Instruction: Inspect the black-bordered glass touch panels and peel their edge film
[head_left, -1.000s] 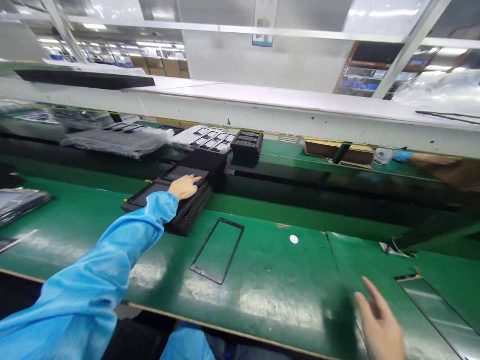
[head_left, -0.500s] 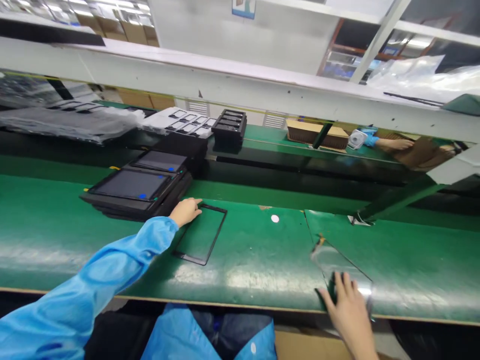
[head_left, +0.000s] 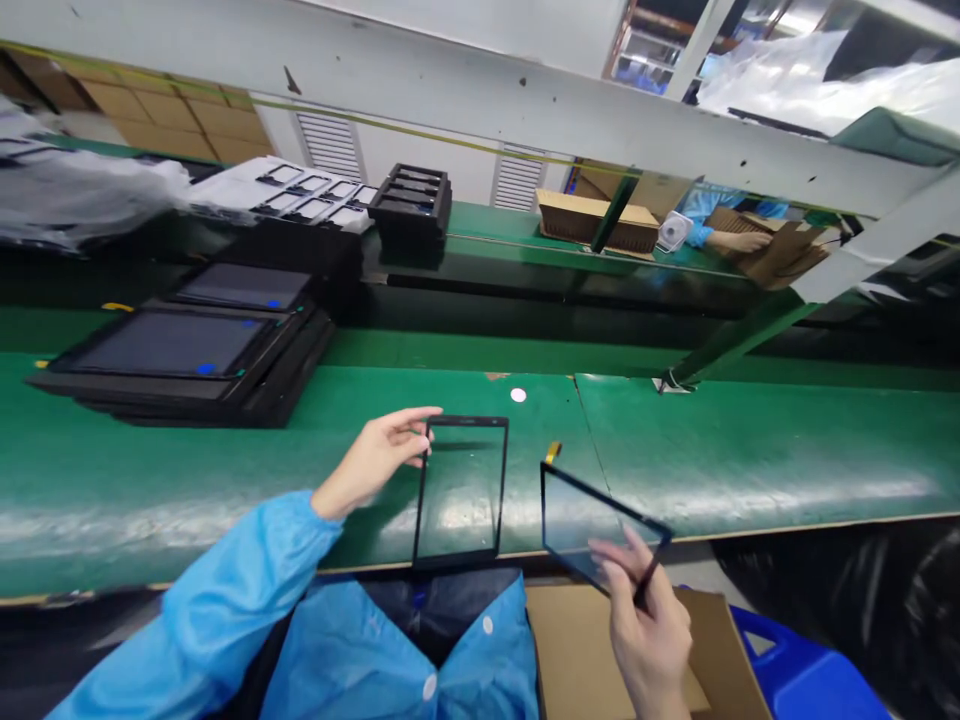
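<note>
My left hand (head_left: 379, 452) is closed on the upper left corner of a thin black rectangular frame (head_left: 504, 490), which is tilted up above the green bench. Through the frame's middle the bench shows. My right hand (head_left: 649, 620) grips a clear glass touch panel (head_left: 592, 510) with a black border by its right end, thumb on one face and fingers seen through the glass. A yellow flex tail (head_left: 553, 452) sticks up from the panel's far left corner. The panel is slanted in the air, to the right of the frame and apart from it.
Black trays (head_left: 187, 385) with dark screens are stacked at the left. A round white sticker (head_left: 518, 395) lies on the green bench (head_left: 810, 450). Behind are black bins (head_left: 411, 205) and a cardboard box (head_left: 596, 220). A co-worker's hand (head_left: 739, 243) is across the bench. An open carton (head_left: 577, 650) stands below.
My left hand went from the tray stack to the black frame and has lifted it. My right hand reached the glass panel, picked it up and brought it left. The view has shifted.
</note>
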